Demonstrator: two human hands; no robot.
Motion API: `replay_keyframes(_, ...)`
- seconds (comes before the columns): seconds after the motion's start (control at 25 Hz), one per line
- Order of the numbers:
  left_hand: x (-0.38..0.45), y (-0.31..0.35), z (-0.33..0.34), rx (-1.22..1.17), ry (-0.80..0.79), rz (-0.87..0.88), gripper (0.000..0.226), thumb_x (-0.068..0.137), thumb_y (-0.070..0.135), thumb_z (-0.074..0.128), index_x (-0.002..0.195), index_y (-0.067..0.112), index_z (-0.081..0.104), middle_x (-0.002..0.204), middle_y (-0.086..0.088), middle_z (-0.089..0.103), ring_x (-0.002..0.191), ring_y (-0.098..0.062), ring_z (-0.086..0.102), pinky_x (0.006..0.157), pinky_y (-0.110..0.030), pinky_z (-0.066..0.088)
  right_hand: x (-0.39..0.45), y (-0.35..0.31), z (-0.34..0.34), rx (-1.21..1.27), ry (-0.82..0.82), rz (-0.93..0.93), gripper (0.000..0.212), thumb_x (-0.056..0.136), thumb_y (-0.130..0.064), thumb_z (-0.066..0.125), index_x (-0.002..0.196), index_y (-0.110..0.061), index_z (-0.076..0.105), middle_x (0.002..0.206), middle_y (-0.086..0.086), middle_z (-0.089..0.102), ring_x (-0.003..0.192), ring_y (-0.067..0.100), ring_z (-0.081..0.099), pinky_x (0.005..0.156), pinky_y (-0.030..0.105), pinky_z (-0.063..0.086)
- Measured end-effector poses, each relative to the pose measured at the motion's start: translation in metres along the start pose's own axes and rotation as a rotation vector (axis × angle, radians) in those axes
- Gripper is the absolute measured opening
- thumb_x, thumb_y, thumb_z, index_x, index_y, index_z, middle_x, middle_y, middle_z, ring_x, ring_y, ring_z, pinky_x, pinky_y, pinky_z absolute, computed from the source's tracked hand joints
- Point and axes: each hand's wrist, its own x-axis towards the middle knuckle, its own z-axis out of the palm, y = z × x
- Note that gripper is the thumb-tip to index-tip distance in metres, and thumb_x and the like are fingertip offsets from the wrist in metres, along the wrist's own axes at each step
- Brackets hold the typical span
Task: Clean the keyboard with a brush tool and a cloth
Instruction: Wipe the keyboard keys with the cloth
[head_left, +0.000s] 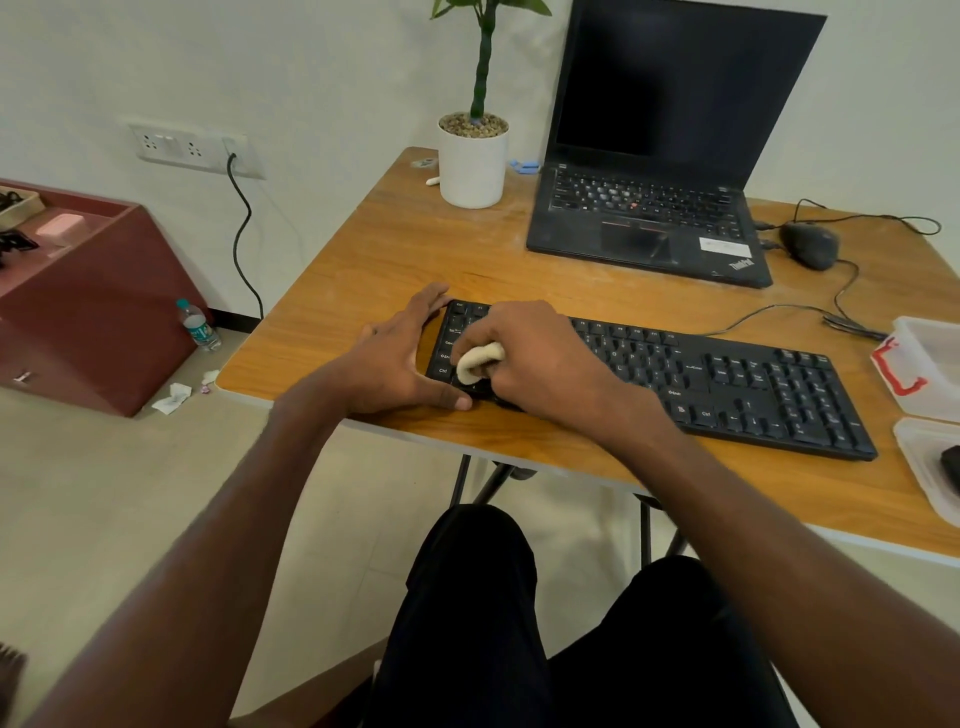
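A black full-size keyboard (727, 384) lies across the wooden table (395, 249). My right hand (540, 353) grips a bunched white cloth (480, 359) and presses it on the keys at the keyboard's left end. My left hand (400, 358) rests against the keyboard's left edge, fingers straight along its far corner and thumb at its near corner. No brush tool is plainly visible.
An open black laptop (660, 208) stands at the back, a white potted plant (472, 161) to its left, a wired mouse (810, 244) to its right. Clear plastic containers (930, 374) sit at the right edge. A maroon cabinet (93, 301), bottle and tissue scraps are on the left floor.
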Motion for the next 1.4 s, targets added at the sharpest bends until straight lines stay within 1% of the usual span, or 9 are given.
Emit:
replay_keyframes(0.24,0.004,-0.001,-0.001,-0.008,-0.019,-0.021,0.149,0.044,0.082,0.086,0.162,0.044,0.001,0.171,0.008,0.025,0.154,-0.023,0.027,0.128,-0.057,0.018,-0.012,0.018,-0.023,-0.092,-0.158,0.098,0.027,0.086,-0.005,0.074,0.094,-0.029,0.081,0.097,-0.009,0.074,0.089,0.010,0.065,0.066,0.022,0.049)
replay_keyframes(0.36,0.003,-0.001,-0.001,-0.033,-0.021,-0.022,0.153,0.041,0.087,0.086,0.161,0.046,0.002,0.171,0.011,0.024,0.155,-0.023,0.028,0.126,-0.058,0.024,-0.010,0.015,-0.017,-0.004,0.009,0.123,0.029,0.085,-0.007,0.075,0.098,-0.032,0.082,0.098,-0.009,0.073,0.090,0.010,0.064,0.073,0.025,0.052)
replay_keyframes(0.52,0.003,-0.002,0.000,-0.039,-0.023,-0.013,0.151,0.041,0.086,0.087,0.161,0.046,0.003,0.170,0.010,0.024,0.154,-0.021,0.029,0.126,-0.058,0.025,-0.032,0.017,-0.008,-0.042,-0.078,0.044,0.030,0.085,-0.004,0.076,0.096,-0.032,0.082,0.092,-0.015,0.062,0.090,0.008,0.058,0.067,0.020,0.040)
replay_keyframes(0.64,0.003,-0.002,-0.002,-0.045,-0.032,-0.023,0.151,0.041,0.086,0.087,0.161,0.048,0.003,0.172,0.010,0.022,0.155,-0.024,0.026,0.127,-0.059,0.023,-0.041,0.037,-0.027,-0.071,-0.158,0.141,0.029,0.085,-0.004,0.076,0.092,-0.032,0.082,0.094,-0.013,0.072,0.088,0.008,0.065,0.061,0.015,0.040)
replay_keyframes(0.84,0.002,0.006,0.003,-0.004,0.022,-0.031,0.155,0.039,0.089,0.084,0.164,0.041,0.005,0.171,0.011,0.024,0.155,-0.020,0.029,0.128,-0.057,0.021,-0.016,0.025,-0.012,0.194,0.173,0.192,0.028,0.087,-0.011,0.077,0.101,-0.034,0.082,0.102,-0.009,0.076,0.092,0.008,0.066,0.066,0.019,0.046)
replay_keyframes(1.0,0.002,0.009,0.004,0.039,0.052,-0.037,0.145,0.043,0.086,0.082,0.161,0.041,0.011,0.167,0.006,0.031,0.149,-0.021,0.036,0.125,-0.057,0.026,-0.009,0.018,0.003,0.042,0.088,0.177,0.036,0.085,-0.003,0.068,0.103,-0.031,0.082,0.102,-0.004,0.074,0.093,0.017,0.067,0.069,0.026,0.048)
replay_keyframes(1.12,0.003,0.007,0.004,0.045,0.050,-0.038,0.142,0.042,0.085,0.082,0.159,0.044,0.013,0.166,0.005,0.033,0.149,-0.024,0.036,0.125,-0.056,0.024,-0.027,0.037,-0.003,-0.051,0.175,0.325,0.028,0.087,-0.011,0.072,0.108,-0.028,0.080,0.101,0.001,0.076,0.090,0.021,0.070,0.071,0.034,0.058)
replay_keyframes(1.2,0.003,0.007,0.004,0.036,0.048,-0.038,0.141,0.042,0.085,0.083,0.158,0.045,0.014,0.166,0.005,0.033,0.149,-0.025,0.036,0.125,-0.057,0.025,-0.032,0.041,-0.007,-0.114,0.184,0.375,0.024,0.087,-0.012,0.073,0.107,-0.024,0.079,0.097,0.003,0.076,0.084,0.021,0.068,0.063,0.029,0.051)
replay_keyframes(1.4,0.000,0.011,0.004,0.033,0.060,-0.038,0.140,0.041,0.086,0.081,0.158,0.043,0.016,0.162,0.003,0.037,0.144,-0.024,0.041,0.123,-0.057,0.030,-0.021,0.013,0.002,0.049,0.109,0.211,0.034,0.085,-0.004,0.072,0.106,-0.029,0.081,0.108,-0.002,0.076,0.095,0.018,0.069,0.078,0.034,0.058)
